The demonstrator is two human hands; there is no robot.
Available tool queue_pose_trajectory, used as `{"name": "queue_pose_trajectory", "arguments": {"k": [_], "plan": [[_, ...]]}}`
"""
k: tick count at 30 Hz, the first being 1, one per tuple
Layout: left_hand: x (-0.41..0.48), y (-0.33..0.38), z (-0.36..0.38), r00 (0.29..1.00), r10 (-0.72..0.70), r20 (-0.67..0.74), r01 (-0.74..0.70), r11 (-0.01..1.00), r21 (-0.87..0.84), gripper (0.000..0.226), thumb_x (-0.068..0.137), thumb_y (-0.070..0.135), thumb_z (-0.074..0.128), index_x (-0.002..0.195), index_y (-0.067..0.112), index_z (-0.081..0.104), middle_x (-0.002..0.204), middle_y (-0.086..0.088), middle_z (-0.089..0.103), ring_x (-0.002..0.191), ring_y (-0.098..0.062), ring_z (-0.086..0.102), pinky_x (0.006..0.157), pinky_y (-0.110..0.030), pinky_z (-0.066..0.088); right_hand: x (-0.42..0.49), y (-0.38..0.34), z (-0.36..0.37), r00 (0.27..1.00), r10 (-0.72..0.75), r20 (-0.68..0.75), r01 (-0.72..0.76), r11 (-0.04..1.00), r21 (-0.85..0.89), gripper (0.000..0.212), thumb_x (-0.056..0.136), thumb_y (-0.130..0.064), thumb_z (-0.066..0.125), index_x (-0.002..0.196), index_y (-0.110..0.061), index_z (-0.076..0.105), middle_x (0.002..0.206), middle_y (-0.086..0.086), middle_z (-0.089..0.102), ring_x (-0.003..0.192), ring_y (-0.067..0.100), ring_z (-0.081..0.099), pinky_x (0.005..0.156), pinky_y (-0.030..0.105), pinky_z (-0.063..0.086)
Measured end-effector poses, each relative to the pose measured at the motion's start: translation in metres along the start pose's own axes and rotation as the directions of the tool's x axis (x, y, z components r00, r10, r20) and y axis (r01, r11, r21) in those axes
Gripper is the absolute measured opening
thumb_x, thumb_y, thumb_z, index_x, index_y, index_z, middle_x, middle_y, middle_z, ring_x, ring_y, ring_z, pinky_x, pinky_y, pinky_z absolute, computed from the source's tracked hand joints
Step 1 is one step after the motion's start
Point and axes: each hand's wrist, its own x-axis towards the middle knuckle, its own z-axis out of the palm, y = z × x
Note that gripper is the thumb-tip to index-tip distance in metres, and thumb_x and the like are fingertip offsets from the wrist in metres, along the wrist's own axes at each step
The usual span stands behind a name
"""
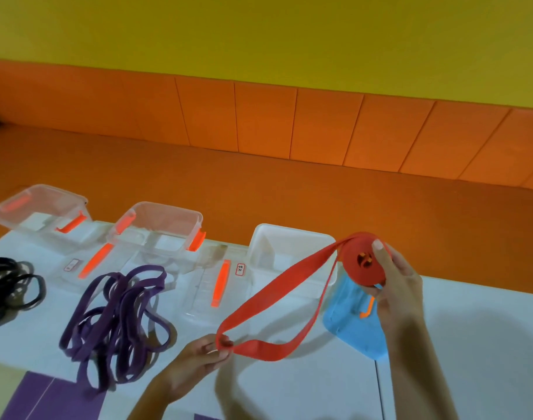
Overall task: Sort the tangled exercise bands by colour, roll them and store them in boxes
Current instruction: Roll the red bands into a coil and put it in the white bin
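The white table (289, 389) fills the lower half of the view. Along its far edge, from 9 to 1 o'clock, stand three open boxes: the left clear box (40, 207), the middle clear box (165, 219) and a white box (289, 234). None seems to hold a band yet. The purple bands (116, 322) lie heaped at 7 o'clock, and the black bands (10, 286) at 9 o'clock. A blue lid (350, 322) lies at 4 o'clock, just in front of the white box.

The red band (274, 286) is the one in hand. Part of it is wound into a roll (362, 262) at 3 o'clock, gripped by the right hand (401, 286) with the thumb on its face and the fingers curled behind. The loose loop runs to 6 o'clock, where the left hand (204, 356) pinches its end fold.

The risk, I judge, is in the roll. The rubber is springy, so a slack grip or an uneven pull could let the coil unwind or slide sideways. The strand looks twisted near the pinch, and winding that in would leave a lumpy roll.
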Motion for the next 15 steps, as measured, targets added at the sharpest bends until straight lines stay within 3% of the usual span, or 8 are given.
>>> {"name": "queue_pose_trajectory", "arguments": {"k": [3,6,7,9,12,14,15], "plan": [[-0.004,0.004,-0.003,0.997,-0.018,0.071,0.014,0.998,0.055,0.058,0.070,0.009,0.098,0.121,-0.006,0.074,0.136,-0.023,0.069,0.133,-0.037,0.064,0.113,-0.041,0.052,0.004,0.002,-0.006,1.000,0.004,-0.020,-0.004,1.000,-0.006,0.056,0.074,-0.053,0.082,0.122,-0.024,0.075,0.120,0.012,0.074,0.115,0.033,0.070,0.082,0.043,0.063],[-0.007,0.007,-0.004,0.996,-0.033,0.082,0.013,0.974,0.228,0.057,0.076,0.024,0.096,0.124,0.003,0.076,0.139,-0.013,0.070,0.134,-0.029,0.065,0.117,-0.043,0.047,0.008,0.004,-0.013,0.999,0.002,-0.043,-0.002,1.000,-0.014,0.057,0.072,-0.055,0.085,0.120,-0.026,0.076,0.115,0.009,0.077,0.111,0.031,0.072,0.079,0.043,0.064],[-0.007,0.008,-0.004,1.000,-0.016,0.025,0.008,0.958,0.288,0.057,0.072,0.029,0.098,0.120,0.006,0.079,0.133,-0.012,0.073,0.127,-0.026,0.069,0.112,-0.041,0.050,0.009,0.004,-0.015,0.999,0.000,-0.047,-0.001,1.000,-0.014,0.056,0.072,-0.055,0.085,0.119,-0.027,0.076,0.113,0.008,0.077,0.110,0.030,0.073,0.079,0.043,0.064],[-0.002,0.011,0.000,0.987,0.076,-0.144,-0.014,0.920,0.391,0.051,0.066,0.035,0.102,0.102,0.006,0.082,0.107,-0.018,0.079,0.096,-0.029,0.077,0.089,-0.039,0.060,0.008,0.004,-0.018,0.999,-0.018,-0.029,0.017,0.999,-0.030,0.051,0.071,-0.055,0.086,0.115,-0.030,0.078,0.109,0.005,0.079,0.106,0.029,0.075,0.075,0.040,0.064],[0.016,0.014,0.008,0.867,0.328,-0.376,-0.011,0.766,0.643,0.036,0.086,0.027,0.088,0.083,0.002,0.063,0.061,-0.011,0.071,0.049,-0.027,0.069,0.048,-0.029,0.054,0.004,0.006,-0.014,0.999,-0.044,0.024,0.045,0.998,-0.054,0.047,0.072,-0.053,0.085,0.113,-0.031,0.078,0.106,0.003,0.080,0.104,0.029,0.075,0.078,0.041,0.063],[0.025,0.013,0.013,0.797,0.450,-0.403,0.036,0.631,0.775,0.030,0.099,0.023,0.075,0.081,0.009,0.056,0.058,-0.002,0.067,0.048,-0.019,0.064,0.051,-0.032,0.053,0.001,0.004,-0.011,0.996,-0.068,0.063,0.072,0.996,-0.055,0.048,0.071,-0.053,0.084,0.114,-0.031,0.078,0.106,0.003,0.080,0.101,0.027,0.076,0.081,0.044,0.063],[0.027,0.011,0.015,0.794,0.465,-0.391,0.049,0.592,0.805,0.028,0.102,0.022,0.071,0.082,0.011,0.054,0.061,-0.001,0.067,0.052,-0.018,0.065,0.056,-0.036,0.055,0.000,0.003,-0.010,0.992,-0.088,0.086,0.094,0.993,-0.064,0.049,0.071,-0.053,0.085,0.114,-0.031,0.078,0.106,0.003,0.080,0.100,0.025,0.076,0.083,0.045,0.063]]}}
